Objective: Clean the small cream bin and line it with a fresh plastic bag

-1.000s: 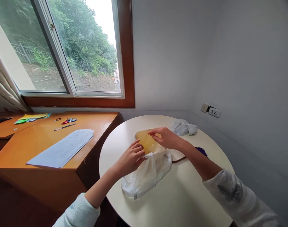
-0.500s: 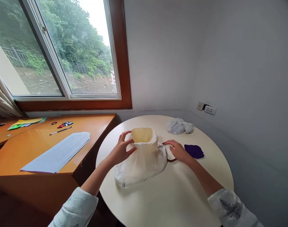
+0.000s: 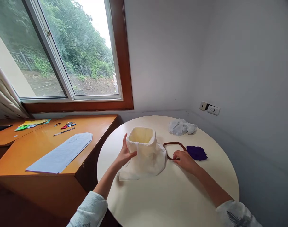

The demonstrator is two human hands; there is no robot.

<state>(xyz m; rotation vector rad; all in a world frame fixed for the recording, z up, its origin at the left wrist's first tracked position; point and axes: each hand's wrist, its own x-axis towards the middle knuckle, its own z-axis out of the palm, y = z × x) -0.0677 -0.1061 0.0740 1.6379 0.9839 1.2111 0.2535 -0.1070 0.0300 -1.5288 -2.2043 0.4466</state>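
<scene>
A pale cream bin (image 3: 134,137) stands on the round table, its mouth facing up. A thin white plastic bag (image 3: 148,165) is drawn over its rim and hangs loosely round the outside, spreading onto the tabletop. My left hand (image 3: 125,154) clasps the bin's left side through the bag, thumb across the front. To the right lies a brown rounded-square ring (image 3: 173,143), flat on the table. My right hand (image 3: 184,160) has its fingers closed on the ring's near right part; the fingertips are partly hidden. Beside that hand is a dark purple cloth-like piece (image 3: 196,153).
Crumpled whitish plastic (image 3: 181,127) lies at the back of the round table (image 3: 172,201). On the left, an orange wooden desk (image 3: 101,126) carries paper sheets (image 3: 61,154), a pen (image 3: 64,131) and small keys-like items (image 3: 68,125). Walls stand behind and right.
My left hand has moved down from the rim to the bin's side. My right hand has moved right and nearer, onto the ring, which now shows more fully.
</scene>
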